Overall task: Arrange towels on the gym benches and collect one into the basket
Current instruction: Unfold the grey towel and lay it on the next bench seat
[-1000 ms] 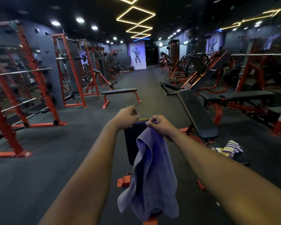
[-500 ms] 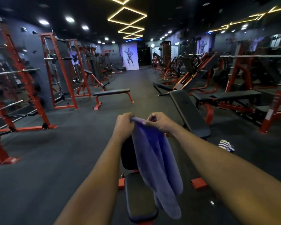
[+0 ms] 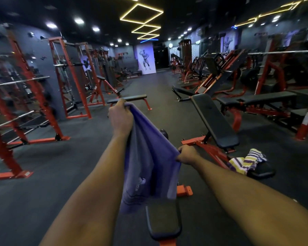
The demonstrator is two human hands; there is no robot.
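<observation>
A purple towel (image 3: 146, 162) hangs stretched between both hands over a black bench with orange frame, whose seat pad (image 3: 163, 221) shows below it. My left hand (image 3: 120, 116) grips the towel's upper far corner. Lower and to the right, my right hand (image 3: 187, 154) grips the other corner. The towel hides the bench's backrest. A striped white, yellow and purple towel (image 3: 245, 161) lies crumpled on the seat of the incline bench (image 3: 213, 118) to the right. No basket is in view.
A flat bench (image 3: 130, 99) stands ahead on the dark floor. Red squat racks (image 3: 68, 77) with barbells line the left wall. More benches (image 3: 256, 100) and red machines fill the right side. An open aisle runs down the middle toward a poster.
My hands, close together at the towel's top edge before, have spread apart. The right hand moved down and right, pulling the towel open. The view shifted slightly right.
</observation>
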